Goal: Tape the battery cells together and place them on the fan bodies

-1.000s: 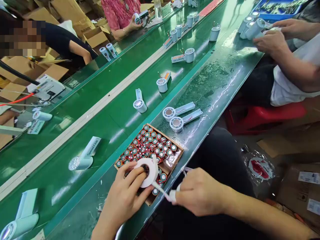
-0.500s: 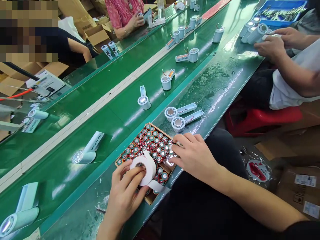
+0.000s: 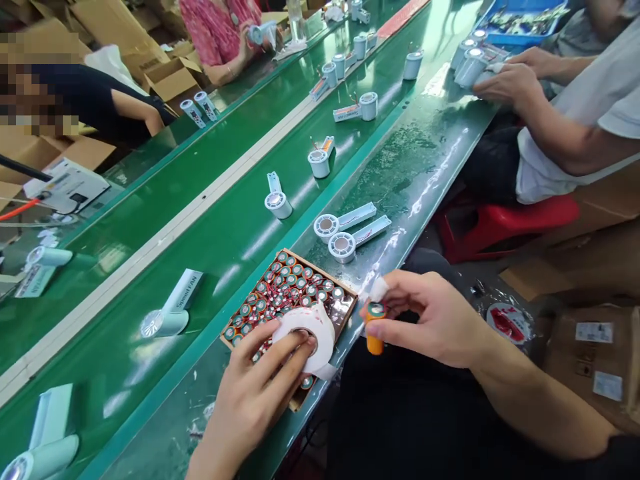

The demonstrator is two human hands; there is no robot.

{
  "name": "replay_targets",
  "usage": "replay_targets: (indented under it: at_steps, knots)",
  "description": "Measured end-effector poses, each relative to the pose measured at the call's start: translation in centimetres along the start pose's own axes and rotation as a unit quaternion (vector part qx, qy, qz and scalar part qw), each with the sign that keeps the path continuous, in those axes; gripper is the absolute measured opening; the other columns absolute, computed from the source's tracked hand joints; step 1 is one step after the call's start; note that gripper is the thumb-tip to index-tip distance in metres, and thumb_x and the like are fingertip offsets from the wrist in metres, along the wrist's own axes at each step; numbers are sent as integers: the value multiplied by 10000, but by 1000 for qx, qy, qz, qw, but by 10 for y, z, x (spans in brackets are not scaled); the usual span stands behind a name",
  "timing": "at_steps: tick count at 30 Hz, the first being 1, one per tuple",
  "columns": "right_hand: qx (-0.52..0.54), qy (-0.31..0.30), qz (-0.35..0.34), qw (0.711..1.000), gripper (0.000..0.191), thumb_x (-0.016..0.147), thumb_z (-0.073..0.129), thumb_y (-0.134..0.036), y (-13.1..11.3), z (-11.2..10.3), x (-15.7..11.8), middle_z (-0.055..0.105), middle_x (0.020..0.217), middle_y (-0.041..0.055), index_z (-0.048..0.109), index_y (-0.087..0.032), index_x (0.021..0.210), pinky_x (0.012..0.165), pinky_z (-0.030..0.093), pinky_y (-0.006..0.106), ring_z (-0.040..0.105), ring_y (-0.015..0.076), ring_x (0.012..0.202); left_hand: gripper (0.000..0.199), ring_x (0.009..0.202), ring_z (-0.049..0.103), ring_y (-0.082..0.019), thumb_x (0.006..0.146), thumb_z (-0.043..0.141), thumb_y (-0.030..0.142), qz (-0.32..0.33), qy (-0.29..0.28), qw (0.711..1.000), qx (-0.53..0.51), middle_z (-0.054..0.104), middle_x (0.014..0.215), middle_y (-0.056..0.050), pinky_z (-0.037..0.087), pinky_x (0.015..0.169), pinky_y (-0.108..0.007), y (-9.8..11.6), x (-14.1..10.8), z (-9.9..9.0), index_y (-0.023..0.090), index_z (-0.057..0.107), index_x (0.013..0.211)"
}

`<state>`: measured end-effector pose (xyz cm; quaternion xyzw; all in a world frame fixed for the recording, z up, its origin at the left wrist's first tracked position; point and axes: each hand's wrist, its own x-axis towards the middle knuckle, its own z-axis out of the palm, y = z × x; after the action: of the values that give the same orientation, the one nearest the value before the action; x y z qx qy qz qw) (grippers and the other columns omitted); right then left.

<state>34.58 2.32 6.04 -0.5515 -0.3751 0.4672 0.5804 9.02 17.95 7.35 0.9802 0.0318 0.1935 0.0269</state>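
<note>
A roll of white tape (image 3: pixel 325 337) is held by my left hand (image 3: pixel 265 373), two fingers reaching into its core. It sits over a cardboard tray (image 3: pixel 327 268) packed with upright battery cells (image 3: pixel 285 272) that have red and black wires. Right of the tray, over the bench edge, my right hand (image 3: pixel 425 317) pinches an orange battery cell (image 3: pixel 375 337) with a green ring on top. A small white piece, perhaps tape, is at its forefinger. Two pale blue fan parts (image 3: pixel 343 245) lie just beyond the tray.
A green conveyor belt (image 3: pixel 230 230) carries several pale blue fan parts (image 3: pixel 277 203). At the right, a person's hands (image 3: pixel 515 80) hold parts near a blue bin (image 3: pixel 525 40). Two people sit across the belt. A red stool (image 3: pixel 510 223) stands below right.
My right hand has moved right, from the tray, and now holds an orange cell. My left hand and the tape roll have shifted slightly right over the cells. The view has shifted a little.
</note>
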Motion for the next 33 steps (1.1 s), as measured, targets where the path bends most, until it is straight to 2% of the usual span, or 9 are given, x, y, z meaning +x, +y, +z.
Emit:
replay_targets:
  at_steps: [4,8,13,17,20,23,27,30,33]
  knots:
    - [55,3,65,996,279,763,898,-348,9,5,1,770,847,10,740,-198,938,710,611,241,749,192,797,270,1294,529,-274,978,545,58,100,-7,995,11,730,1160,-42,452,1127,-416,1,24,0,155,692,1183]
    - [115,55,48,991,324,732,919,-381,22,-1,11,792,895,33,770,-189,945,756,641,294,767,229,839,300,1156,628,-255,975,534,44,162,-39,985,45,732,1188,-48,515,1045,-434,3,45,3,139,685,1215]
    - [273,261,-40,925,357,771,898,-420,37,-6,18,795,931,53,702,-198,970,705,671,358,770,237,798,289,919,646,-215,999,499,58,142,-43,988,50,754,1106,-75,514,808,-402,15,57,13,106,660,1234]
    - [352,265,-55,896,443,794,888,-375,55,21,12,788,1059,54,597,-253,1106,758,675,408,771,251,885,283,892,637,-228,948,597,39,131,-24,990,46,752,1055,-90,470,762,-409,27,61,27,59,637,1228]
    - [352,246,-48,902,570,758,911,-271,64,24,11,787,1078,40,548,-292,1197,798,663,403,766,245,928,266,834,610,-214,946,612,63,97,-37,994,30,735,944,-70,459,741,-391,41,64,38,48,640,1211]
    - [305,302,-101,897,455,774,887,-250,57,-25,19,784,1041,23,617,-277,1139,855,635,370,757,214,943,235,771,573,-181,994,563,137,89,-92,990,-52,692,832,-31,453,706,-349,54,63,42,97,657,1206]
    - [246,453,-216,829,168,860,805,-272,40,-137,21,751,1127,-9,702,-296,990,1033,494,335,681,166,1162,234,885,588,-198,984,562,152,-17,-62,996,-69,726,923,-41,470,831,-364,44,33,30,173,680,1186]
    - [200,499,-173,826,306,751,894,-257,50,-190,-7,767,1054,27,733,-364,988,1019,497,428,701,234,1145,246,1117,573,-304,927,664,216,-116,-22,992,41,748,1069,-79,457,950,-479,15,-11,14,209,694,1171]
    - [159,517,-58,839,394,648,952,-333,83,-200,-48,764,1078,146,753,-401,981,1027,476,547,679,340,1181,336,1159,576,-340,976,578,471,-126,-3,991,47,748,1117,-108,487,915,-518,-20,-42,1,235,700,1180]
